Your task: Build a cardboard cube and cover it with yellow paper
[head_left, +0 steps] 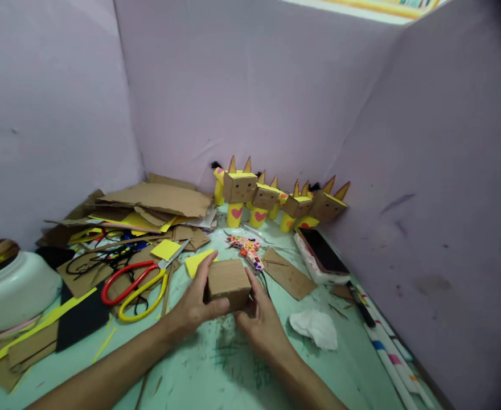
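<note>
Cardboard box gripped between left hand and right hand, opposed on its sides, apparently to steady it

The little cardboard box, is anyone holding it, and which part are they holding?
Yes, both hands hold the cardboard box: the left hand at its left side, thumb across the front, and the right hand at its right side.

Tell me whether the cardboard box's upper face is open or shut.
Shut: the cardboard box shows an unbroken flat upper face. Its underside is hidden; cannot tell there.
</note>
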Action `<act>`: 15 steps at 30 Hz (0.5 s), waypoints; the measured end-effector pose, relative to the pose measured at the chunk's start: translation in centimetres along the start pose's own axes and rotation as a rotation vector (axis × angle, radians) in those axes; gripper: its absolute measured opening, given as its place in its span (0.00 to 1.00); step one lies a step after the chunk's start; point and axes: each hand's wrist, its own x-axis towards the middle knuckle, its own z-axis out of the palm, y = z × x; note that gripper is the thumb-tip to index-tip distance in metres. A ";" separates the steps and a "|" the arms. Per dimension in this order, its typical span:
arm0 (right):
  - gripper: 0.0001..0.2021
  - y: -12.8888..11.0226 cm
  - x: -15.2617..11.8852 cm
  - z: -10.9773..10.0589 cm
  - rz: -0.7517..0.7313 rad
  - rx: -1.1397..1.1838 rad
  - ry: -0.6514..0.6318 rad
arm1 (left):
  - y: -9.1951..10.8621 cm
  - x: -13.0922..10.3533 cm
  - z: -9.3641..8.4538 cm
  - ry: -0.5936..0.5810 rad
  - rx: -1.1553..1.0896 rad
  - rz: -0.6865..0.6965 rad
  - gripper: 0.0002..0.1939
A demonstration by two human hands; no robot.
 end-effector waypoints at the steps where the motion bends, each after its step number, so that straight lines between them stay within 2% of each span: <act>1: 0.43 0.2 -0.1 0.0 -0.003 -0.006 0.004 | 0.1 0.0 0.1 0.047 -0.097 -0.008 0.49; 4: 0.44 0.6 -0.1 0.0 -0.014 -0.018 0.034 | 0.1 0.5 0.7 0.292 -0.327 -0.059 0.40; 6: 0.45 0.6 -0.2 0.1 -0.016 -0.030 0.047 | 0.0 1.1 1.1 0.384 -0.320 -0.094 0.36; 10: 0.48 0.5 -0.2 0.6 0.005 -0.023 -0.001 | -0.6 1.9 1.9 0.397 -0.150 -0.089 0.30; 15: 0.50 0.7 0.0 1.1 -0.015 0.004 -0.045 | -0.5 1.5 2.7 0.415 0.049 -0.042 0.28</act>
